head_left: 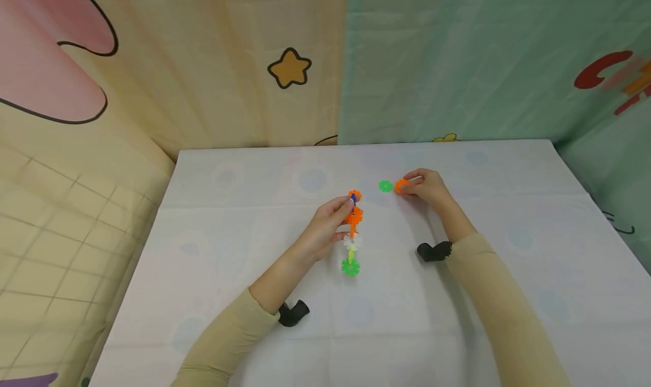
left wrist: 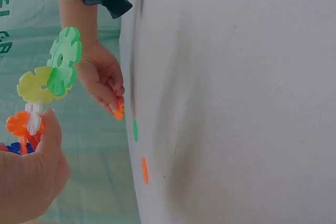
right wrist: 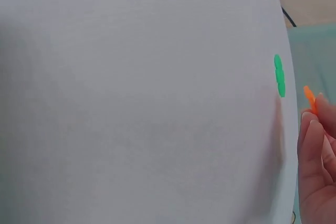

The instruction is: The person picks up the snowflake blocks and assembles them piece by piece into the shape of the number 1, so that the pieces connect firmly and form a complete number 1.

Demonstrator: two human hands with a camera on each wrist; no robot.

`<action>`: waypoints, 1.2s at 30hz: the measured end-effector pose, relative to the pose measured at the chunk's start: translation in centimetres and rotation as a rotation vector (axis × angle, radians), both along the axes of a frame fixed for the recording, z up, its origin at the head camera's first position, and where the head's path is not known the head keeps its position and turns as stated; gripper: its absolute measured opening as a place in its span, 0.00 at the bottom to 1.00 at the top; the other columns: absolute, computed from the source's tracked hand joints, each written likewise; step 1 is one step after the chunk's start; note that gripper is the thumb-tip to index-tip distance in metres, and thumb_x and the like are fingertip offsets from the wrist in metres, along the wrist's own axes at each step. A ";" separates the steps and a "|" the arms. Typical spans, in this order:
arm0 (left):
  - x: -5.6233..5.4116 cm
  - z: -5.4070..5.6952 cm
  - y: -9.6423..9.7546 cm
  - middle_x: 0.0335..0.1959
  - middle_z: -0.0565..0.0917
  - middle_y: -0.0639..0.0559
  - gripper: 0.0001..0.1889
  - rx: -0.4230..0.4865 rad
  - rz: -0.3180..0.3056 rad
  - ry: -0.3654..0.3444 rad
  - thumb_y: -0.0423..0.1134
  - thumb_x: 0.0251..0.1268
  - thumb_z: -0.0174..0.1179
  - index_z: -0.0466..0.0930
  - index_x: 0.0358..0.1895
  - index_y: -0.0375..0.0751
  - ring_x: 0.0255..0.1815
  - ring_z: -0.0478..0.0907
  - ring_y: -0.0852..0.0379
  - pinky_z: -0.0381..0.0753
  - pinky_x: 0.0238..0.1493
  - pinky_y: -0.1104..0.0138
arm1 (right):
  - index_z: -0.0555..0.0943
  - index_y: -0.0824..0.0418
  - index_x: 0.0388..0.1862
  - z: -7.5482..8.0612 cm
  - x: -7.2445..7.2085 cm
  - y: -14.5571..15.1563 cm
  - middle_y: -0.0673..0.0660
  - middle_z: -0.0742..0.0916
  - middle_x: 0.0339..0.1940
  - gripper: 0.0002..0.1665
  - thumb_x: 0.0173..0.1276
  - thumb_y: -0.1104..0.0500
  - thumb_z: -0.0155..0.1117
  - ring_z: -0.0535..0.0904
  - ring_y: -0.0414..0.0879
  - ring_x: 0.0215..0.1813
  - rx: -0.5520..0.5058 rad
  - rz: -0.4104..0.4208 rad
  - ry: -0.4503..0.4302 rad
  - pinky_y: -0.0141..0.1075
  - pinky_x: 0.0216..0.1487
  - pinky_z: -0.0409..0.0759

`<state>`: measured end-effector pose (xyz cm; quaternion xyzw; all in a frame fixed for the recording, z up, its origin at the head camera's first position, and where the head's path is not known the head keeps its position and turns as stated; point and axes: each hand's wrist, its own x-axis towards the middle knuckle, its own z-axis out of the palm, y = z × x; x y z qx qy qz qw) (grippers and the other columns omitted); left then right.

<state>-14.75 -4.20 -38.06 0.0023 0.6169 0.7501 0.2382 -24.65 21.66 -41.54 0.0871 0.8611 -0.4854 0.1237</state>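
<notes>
My left hand holds a chain of notched plastic snowflake discs, linked edge to edge. From the fingers hang a white disc, a yellow disc and, at the low end, a green disc. A blue disc is partly hidden by the fingers. My right hand pinches a single orange disc between thumb and fingers, raised off the table. Just left of it a loose green disc lies flat.
Another orange disc lies on the white-covered table, behind the left hand. Black wrist devices sit at both cuffs. Printed curtains hang behind the table's far edge.
</notes>
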 end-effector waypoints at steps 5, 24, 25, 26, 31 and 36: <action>0.1 0.1 0.1 0.56 0.72 0.42 0.20 -0.007 -0.005 -0.001 0.44 0.72 0.49 0.70 0.62 0.40 0.46 0.70 0.53 0.73 0.35 0.69 | 0.71 0.69 0.57 0.6 0.5 -0.1 0.47 0.81 0.25 0.26 0.63 0.61 0.65 0.80 0.39 0.27 -0.102 0.013 -0.018 0.30 0.37 0.78; -0.1 0.0 0.1 0.64 0.68 0.41 0.23 -0.021 -0.100 -0.057 0.45 0.72 0.48 0.66 0.65 0.36 0.52 0.69 0.50 0.78 0.45 0.61 | 0.73 0.70 0.54 4.8 3.4 -3.9 0.55 0.85 0.29 0.22 0.65 0.60 0.63 0.79 0.43 0.28 -0.296 0.261 0.055 0.34 0.39 0.80; -0.1 0.0 0.1 0.64 0.68 0.41 0.24 -0.027 -0.102 -0.057 0.45 0.72 0.48 0.66 0.65 0.36 0.51 0.69 0.51 0.78 0.44 0.62 | 0.73 0.71 0.54 5.0 3.7 -4.1 0.57 0.85 0.29 0.22 0.65 0.60 0.62 0.79 0.45 0.28 -0.303 0.279 0.063 0.35 0.39 0.81; -0.1 0.0 0.1 0.63 0.68 0.41 0.24 -0.029 -0.105 -0.060 0.45 0.72 0.48 0.66 0.65 0.36 0.50 0.69 0.51 0.78 0.43 0.64 | 0.73 0.71 0.54 5.3 3.9 -4.4 0.58 0.85 0.30 0.21 0.65 0.61 0.62 0.79 0.46 0.29 -0.306 0.297 0.072 0.37 0.39 0.81; 0.0 0.0 0.2 0.53 0.74 0.44 0.24 -0.042 -0.100 -0.069 0.46 0.72 0.48 0.67 0.64 0.35 0.45 0.70 0.54 0.77 0.39 0.67 | 0.75 0.70 0.52 6.4 5.0 -5.6 0.59 0.85 0.28 0.19 0.65 0.62 0.62 0.79 0.51 0.30 -0.307 0.368 0.098 0.40 0.39 0.81; 0.1 0.0 0.2 0.43 0.74 0.51 0.22 -0.057 -0.098 -0.070 0.45 0.72 0.49 0.68 0.63 0.36 0.43 0.69 0.55 0.76 0.37 0.68 | 0.75 0.70 0.52 6.9 5.6 -6.1 0.55 0.84 0.25 0.19 0.64 0.64 0.62 0.80 0.47 0.28 -0.304 0.406 0.108 0.37 0.37 0.81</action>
